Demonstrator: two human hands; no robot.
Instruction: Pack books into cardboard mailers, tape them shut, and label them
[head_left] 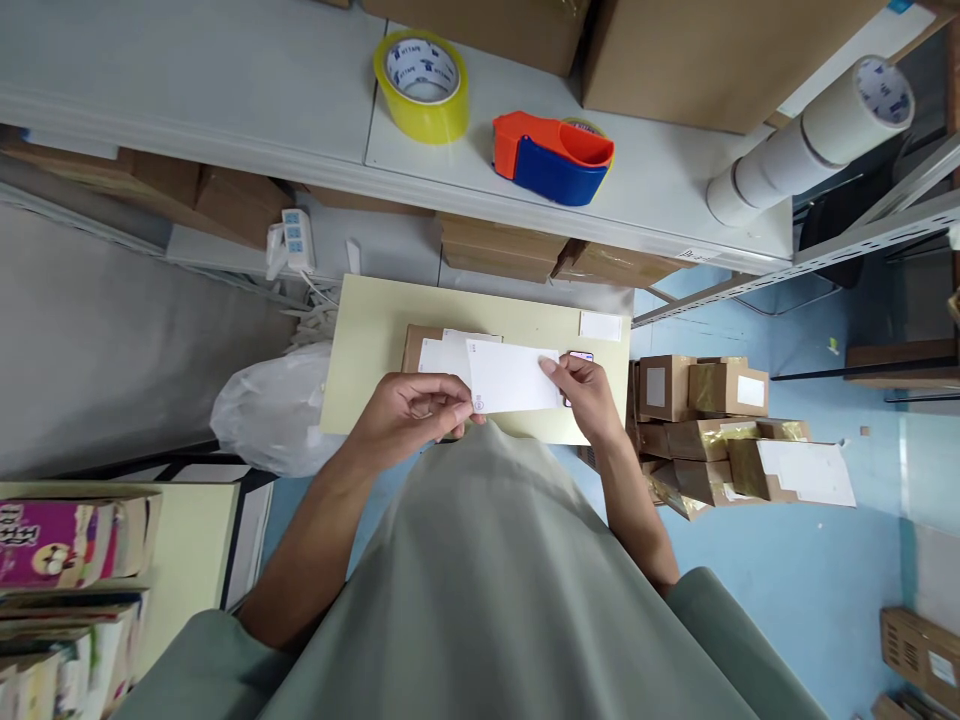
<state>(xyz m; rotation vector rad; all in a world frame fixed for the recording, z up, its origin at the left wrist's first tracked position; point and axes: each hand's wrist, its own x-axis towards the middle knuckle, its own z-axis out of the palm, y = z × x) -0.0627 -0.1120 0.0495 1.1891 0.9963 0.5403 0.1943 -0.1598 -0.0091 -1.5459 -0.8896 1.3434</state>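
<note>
A white paper slip [514, 378] with small printed marks along its left end is stretched between my hands, above a pale yellow table. My left hand [416, 412] pinches its lower left corner between thumb and fingers. At the upper right corner, my right hand [586, 390] grips it with the thumb on top. Just behind the slip, more white sheets [444, 352] lie on a brown cardboard box [414, 348]. A phone [581, 355] shows partly from behind my right hand, its remainder hidden.
Above the table [375, 320] runs a grey shelf [247, 90] with a yellow tape roll [421, 85], a tape dispenser [553, 158] and white rolls [810, 140]. Stacked cartons [705, 430] stand on the floor at right. A white plastic bag [274, 410] hangs left; books [67, 545] lie lower left.
</note>
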